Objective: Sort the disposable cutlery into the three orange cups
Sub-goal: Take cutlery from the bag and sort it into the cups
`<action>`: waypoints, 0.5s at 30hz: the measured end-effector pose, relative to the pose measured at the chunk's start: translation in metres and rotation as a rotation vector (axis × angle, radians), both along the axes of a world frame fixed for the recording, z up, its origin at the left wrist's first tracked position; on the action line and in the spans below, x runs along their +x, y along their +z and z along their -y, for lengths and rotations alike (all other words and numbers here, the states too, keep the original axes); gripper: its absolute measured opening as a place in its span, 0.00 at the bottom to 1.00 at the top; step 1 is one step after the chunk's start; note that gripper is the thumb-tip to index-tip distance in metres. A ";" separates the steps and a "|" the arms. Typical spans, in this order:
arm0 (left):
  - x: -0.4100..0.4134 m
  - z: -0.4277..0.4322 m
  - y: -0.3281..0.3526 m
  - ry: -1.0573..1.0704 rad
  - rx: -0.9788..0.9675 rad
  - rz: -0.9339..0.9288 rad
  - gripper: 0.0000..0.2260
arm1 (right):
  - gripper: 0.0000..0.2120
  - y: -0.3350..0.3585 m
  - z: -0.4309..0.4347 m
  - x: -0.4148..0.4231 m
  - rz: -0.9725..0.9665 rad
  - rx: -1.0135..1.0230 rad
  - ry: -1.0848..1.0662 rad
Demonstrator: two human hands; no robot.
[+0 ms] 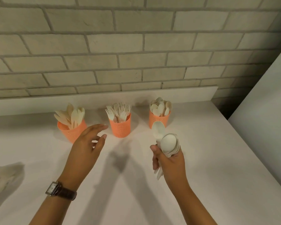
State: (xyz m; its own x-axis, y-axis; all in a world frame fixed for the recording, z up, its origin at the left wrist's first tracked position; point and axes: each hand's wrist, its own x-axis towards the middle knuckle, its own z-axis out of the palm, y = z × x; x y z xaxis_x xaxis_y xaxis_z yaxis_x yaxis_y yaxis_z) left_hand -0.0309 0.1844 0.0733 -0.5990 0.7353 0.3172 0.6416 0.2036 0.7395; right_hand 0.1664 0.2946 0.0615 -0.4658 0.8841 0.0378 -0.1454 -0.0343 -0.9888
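Now spoons (168, 144) in right hand (170, 163)

Head view only: looks forward-down, close over white counter (201, 159), facing brick wall (136, 46).

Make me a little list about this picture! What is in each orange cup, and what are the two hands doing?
left cup: knives
middle cup: forks
right cup: spoons
right hand: grips a bunch of spoons, in front of the right cup
left hand: open, holds nothing, between the left and middle cups
left wrist: watch
table: white
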 end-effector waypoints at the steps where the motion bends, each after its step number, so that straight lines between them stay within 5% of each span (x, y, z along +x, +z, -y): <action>1: 0.000 0.000 0.000 0.002 0.003 0.007 0.12 | 0.21 -0.004 -0.001 -0.001 -0.022 -0.061 0.023; 5: 0.000 -0.001 -0.001 0.016 0.016 0.048 0.12 | 0.10 -0.012 -0.011 -0.003 -0.063 -0.174 0.086; 12: 0.001 -0.004 0.001 0.056 0.051 0.150 0.11 | 0.11 0.004 -0.057 -0.014 0.082 0.031 -0.079; 15: 0.005 -0.004 0.004 0.071 0.085 0.220 0.11 | 0.08 0.027 -0.101 -0.023 -0.097 0.039 -0.187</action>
State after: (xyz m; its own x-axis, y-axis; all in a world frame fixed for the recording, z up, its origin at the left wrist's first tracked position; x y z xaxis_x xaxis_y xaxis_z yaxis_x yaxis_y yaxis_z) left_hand -0.0260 0.1888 0.0776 -0.7098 0.6650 0.2323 0.4494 0.1737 0.8763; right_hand 0.1429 0.3956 0.0884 -0.2861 0.9518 0.1106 -0.2401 0.0406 -0.9699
